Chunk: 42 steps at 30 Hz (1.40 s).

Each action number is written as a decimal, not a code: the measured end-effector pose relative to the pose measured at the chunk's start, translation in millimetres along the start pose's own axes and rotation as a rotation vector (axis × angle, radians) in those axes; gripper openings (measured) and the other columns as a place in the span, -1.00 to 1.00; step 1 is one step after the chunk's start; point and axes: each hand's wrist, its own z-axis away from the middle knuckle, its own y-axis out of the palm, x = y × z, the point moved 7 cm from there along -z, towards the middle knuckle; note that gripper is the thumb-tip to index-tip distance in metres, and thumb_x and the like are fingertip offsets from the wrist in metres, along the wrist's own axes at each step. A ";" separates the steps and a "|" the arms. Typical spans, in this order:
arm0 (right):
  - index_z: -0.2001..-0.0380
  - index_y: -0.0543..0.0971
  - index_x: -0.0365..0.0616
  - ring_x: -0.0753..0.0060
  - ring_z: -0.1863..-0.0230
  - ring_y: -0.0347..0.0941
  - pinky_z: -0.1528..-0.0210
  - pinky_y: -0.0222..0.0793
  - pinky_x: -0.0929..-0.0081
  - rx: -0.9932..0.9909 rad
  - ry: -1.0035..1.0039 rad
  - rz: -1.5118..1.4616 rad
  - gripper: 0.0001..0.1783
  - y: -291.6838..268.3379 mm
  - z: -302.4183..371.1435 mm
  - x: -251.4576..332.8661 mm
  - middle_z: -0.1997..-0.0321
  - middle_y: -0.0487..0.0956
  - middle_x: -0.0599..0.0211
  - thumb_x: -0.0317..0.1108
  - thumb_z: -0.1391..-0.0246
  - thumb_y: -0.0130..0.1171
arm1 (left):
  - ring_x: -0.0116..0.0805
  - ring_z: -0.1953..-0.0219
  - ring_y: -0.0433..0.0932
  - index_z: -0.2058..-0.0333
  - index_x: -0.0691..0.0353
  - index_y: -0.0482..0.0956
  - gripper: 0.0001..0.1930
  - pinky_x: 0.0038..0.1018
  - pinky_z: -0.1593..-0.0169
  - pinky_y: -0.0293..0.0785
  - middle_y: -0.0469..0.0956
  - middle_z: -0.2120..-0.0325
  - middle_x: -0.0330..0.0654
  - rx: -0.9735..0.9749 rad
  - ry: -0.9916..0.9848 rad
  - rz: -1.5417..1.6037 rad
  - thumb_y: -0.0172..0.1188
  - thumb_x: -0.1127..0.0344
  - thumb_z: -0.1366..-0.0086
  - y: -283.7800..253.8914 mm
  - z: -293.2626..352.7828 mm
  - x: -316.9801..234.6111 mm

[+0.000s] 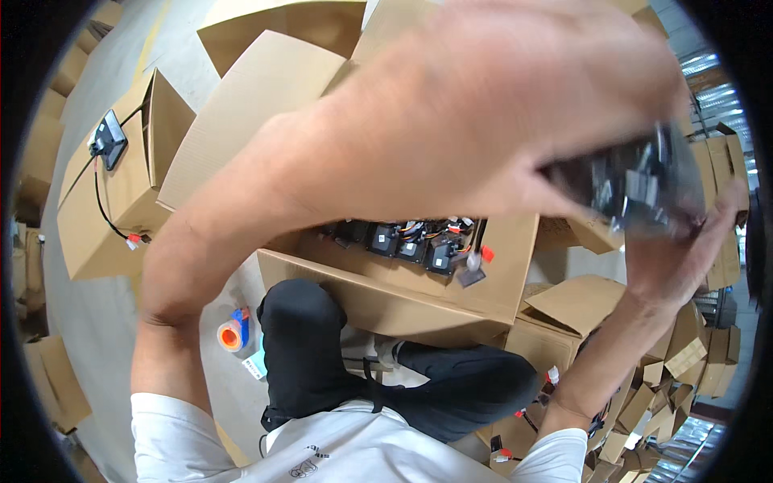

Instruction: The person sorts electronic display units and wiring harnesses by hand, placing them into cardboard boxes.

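Observation:
My left arm reaches across the upper view, and my left hand [580, 88] is bent closed over a shiny black boxy device [640, 185], blurred by motion and seemingly wrapped in clear plastic. My right hand [672, 253] grips its lower right side, one finger stretched upward along it. Below my left forearm, an open cardboard box [386, 302] holds a row of black wired modules [411, 248] with white labels. A cable with a red connector [487, 254] hangs above the box's right part; its upper end is hidden.
To the left, a similar black device [109, 142] with a trailing cable lies on another carton [105, 213]. An orange-and-blue tape roll [233, 332] rests on the floor beside my knee. Several cartons [576, 306] crowd the right side, with a heap of cardboard pieces [656, 402] beyond.

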 end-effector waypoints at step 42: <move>-0.10 0.30 -0.34 -0.24 0.07 0.52 0.01 0.47 0.02 1.029 0.314 0.908 -0.28 84.1 192.5 -517.5 0.09 0.54 -0.18 -0.29 0.09 0.37 | 0.09 -0.02 0.53 -0.13 0.31 0.40 -0.45 -0.12 -0.04 0.50 0.51 -0.02 0.05 0.501 -1.223 -0.873 0.32 0.28 -0.18 -77.6 340.2 136.8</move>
